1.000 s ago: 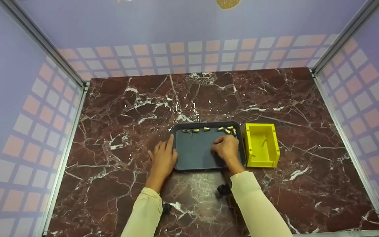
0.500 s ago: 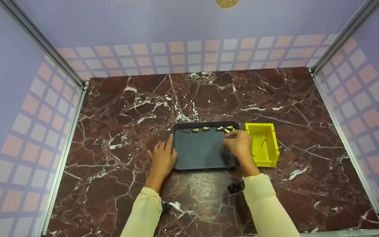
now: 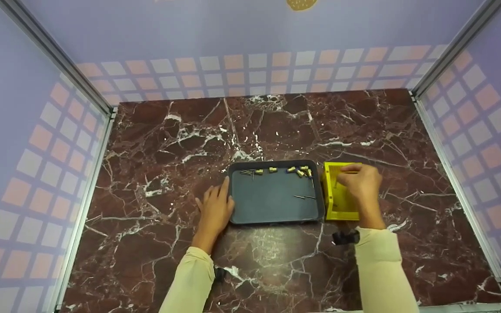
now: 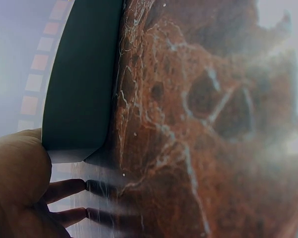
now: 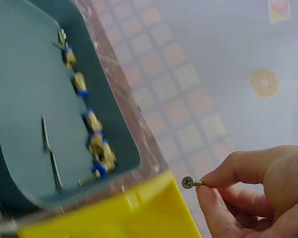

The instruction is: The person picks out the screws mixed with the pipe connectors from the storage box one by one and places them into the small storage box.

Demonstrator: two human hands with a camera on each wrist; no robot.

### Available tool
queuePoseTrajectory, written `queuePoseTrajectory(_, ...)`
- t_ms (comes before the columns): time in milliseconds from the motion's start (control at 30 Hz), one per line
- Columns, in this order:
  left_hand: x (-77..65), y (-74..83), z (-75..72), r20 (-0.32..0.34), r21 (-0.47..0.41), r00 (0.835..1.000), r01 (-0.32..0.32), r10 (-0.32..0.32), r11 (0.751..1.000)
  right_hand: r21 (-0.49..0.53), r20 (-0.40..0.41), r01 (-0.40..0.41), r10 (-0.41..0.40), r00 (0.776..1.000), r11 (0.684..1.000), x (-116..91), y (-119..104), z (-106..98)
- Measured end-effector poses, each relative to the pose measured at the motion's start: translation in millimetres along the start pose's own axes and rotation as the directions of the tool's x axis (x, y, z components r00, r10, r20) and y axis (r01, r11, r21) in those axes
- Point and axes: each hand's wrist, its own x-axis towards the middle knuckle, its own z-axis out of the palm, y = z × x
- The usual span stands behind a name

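Observation:
My right hand [image 3: 364, 182] is over the yellow bin [image 3: 342, 216], covering part of its inside. Between thumb and forefinger it pinches a cross-head screw [image 5: 187, 182], head facing the wrist camera. To the bin's left lies the dark grey tray [image 3: 268, 204]. My left hand [image 3: 215, 211] rests against the tray's left side with fingers extended; in the left wrist view, two fingertips [image 4: 79, 185] reach down to the tabletop. Brass fittings with blue rings [image 5: 80, 84] lie along the tray's far side. Two thin screws [image 3: 305, 197] sit near its right end.
A little bunch of screws [image 3: 246, 172] lies in the tray's far left corner. The red marble tabletop [image 3: 168, 148] extends around tray and bin. Tall lilac panels with a tile pattern [image 3: 233, 69] enclose the back and both sides.
My right hand has left the tray's right end and moved right, over the yellow bin, with a screw pinched in it. The left hand stays at the tray's left side.

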Motion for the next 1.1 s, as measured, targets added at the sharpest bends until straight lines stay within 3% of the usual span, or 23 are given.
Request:
queuePoseTrajectory(167,0.6,0.6,-0.9,0.012,-0.002,1.000,0.010,-0.010,1.000,-0.028,-0.003,-0.023,0.023,1.000,0.999,4,14,-7)
queuePoseTrajectory(533,0.5,-0.4,1.7,0.011,0.004,1.000,0.016,-0.016,1.000,-0.062,-0.001,0.025,-0.025,1.000,0.998,3,29,4)
queuePoseTrajectory(900,1.0,0.0,1.4,0.001,0.015,1.000,0.011,-0.011,1.000,-0.058,-0.001,0.017,-0.017,1.000,0.998,4,29,9)
queuePoseTrajectory(1100,-0.1,0.3,0.9,-0.021,0.023,0.999,-0.024,0.024,0.999,-0.039,-0.014,0.044,-0.044,0.999,0.998,1,26,11)
